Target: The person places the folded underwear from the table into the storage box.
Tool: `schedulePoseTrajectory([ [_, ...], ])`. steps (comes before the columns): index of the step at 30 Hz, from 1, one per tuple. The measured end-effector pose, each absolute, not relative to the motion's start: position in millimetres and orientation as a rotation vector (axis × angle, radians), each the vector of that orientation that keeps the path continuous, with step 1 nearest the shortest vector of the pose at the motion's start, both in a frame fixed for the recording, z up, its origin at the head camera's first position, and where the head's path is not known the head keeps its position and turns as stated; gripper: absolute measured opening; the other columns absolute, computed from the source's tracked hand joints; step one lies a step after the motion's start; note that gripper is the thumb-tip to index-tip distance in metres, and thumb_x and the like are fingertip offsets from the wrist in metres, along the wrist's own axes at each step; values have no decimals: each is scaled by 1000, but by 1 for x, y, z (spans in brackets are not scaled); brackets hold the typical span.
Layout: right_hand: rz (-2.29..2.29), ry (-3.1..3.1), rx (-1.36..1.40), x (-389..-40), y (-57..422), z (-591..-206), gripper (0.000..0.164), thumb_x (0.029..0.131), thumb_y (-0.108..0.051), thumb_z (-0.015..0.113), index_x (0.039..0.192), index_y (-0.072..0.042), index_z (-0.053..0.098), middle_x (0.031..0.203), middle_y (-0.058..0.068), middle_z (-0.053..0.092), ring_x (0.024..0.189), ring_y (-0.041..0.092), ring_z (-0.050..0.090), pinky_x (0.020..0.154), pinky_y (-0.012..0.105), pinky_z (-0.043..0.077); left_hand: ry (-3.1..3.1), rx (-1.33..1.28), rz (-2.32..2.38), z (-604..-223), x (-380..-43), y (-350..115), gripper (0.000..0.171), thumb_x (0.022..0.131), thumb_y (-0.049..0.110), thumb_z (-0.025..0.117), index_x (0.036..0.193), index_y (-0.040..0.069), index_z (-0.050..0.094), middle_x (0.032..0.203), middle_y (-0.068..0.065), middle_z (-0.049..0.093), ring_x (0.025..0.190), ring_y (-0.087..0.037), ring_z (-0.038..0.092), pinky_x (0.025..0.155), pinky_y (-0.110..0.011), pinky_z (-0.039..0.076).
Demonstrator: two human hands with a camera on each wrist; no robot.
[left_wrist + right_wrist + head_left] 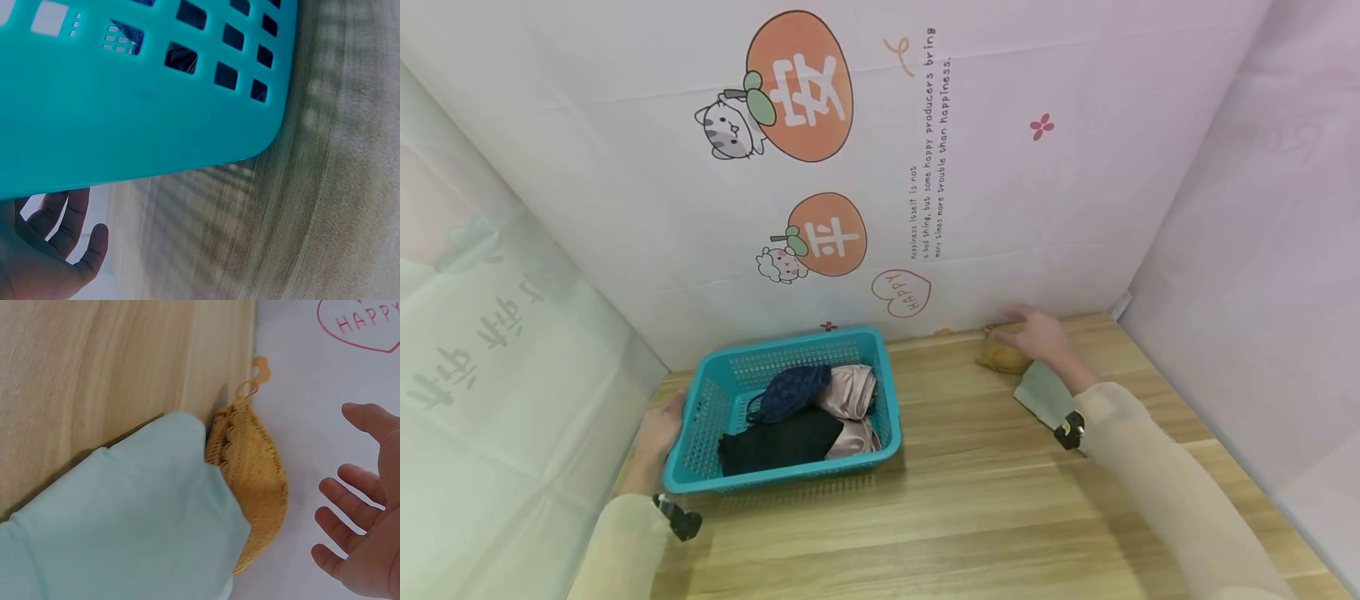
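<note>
My left hand (658,429) rests against the outer left side of the turquoise plastic basket (775,481). In the left wrist view its loosely bent fingers (67,228) reach the rim from outside; the thumb is hidden. Inside the basket lie a folded navy bra (793,392), a black folded cloth (778,442) and pink satin pieces (850,390). My right hand (1043,340) hovers by a mustard lace bra (256,487), fingers spread, holding nothing. A smooth pale green folded garment (125,506) lies against the bra and partly covers it.
The wooden table (955,500) runs back to a printed cloth wall (1000,208). More cloth walls stand at the left (527,292) and right (1247,275). The basket sits near the left wall; the mustard bra lies close to the back one.
</note>
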State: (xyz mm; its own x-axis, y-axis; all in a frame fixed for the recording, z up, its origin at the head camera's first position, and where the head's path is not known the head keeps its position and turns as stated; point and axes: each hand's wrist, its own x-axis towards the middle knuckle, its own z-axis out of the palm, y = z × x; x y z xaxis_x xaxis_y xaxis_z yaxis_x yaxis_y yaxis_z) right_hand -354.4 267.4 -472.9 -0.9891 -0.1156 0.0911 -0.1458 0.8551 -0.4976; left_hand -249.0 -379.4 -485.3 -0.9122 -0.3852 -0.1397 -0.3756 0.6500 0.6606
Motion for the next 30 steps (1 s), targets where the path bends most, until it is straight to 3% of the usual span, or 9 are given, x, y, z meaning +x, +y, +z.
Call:
schedulePoseTrajectory([
  [4, 776, -2992, 200, -355, 271, -477, 71, 94, -44, 65, 145, 1, 45, 147, 28, 48, 134, 49, 44, 112, 62, 35, -2855, 661, -1135, -485, -249, -380, 83, 103, 63, 16, 121, -4, 61, 104, -24, 66, 87, -30, 61, 67, -33, 45],
  [10, 741, -3011, 169, -355, 275, -480, 69, 91, -43, 68, 143, -3, 48, 146, 28, 49, 131, 51, 46, 108, 65, 38, -2870, 665, -1145, -487, -250, -381, 85, 103, 64, 14, 133, -3, 56, 120, -29, 63, 98, -36, 62, 72, -37, 48],
  [13, 713, -3032, 145, -355, 279, -483, 71, 89, -47, 69, 144, -6, 49, 143, 29, 52, 129, 51, 48, 106, 66, 39, -2867, 675, -1139, -487, -250, -381, 87, 102, 66, 14, 131, -3, 58, 114, -27, 65, 93, -32, 62, 68, -33, 46],
  [20, 680, -3109, 81, -358, 288, -487, 78, 90, -54, 66, 146, -4, 45, 142, 32, 50, 129, 55, 44, 106, 71, 34, -2845, 689, -1144, -486, -252, -381, 90, 98, 71, 13, 110, -1, 66, 85, -11, 65, 75, -22, 59, 59, -29, 44],
  [30, 654, -3193, 6, -361, 291, -493, 95, 86, -62, 64, 152, -1, 34, 151, 35, 35, 137, 60, 29, 109, 77, 21, -2853, 690, -1144, -486, -252, -381, 90, 99, 70, 12, 123, -1, 62, 95, -16, 66, 81, -24, 60, 62, -29, 44],
])
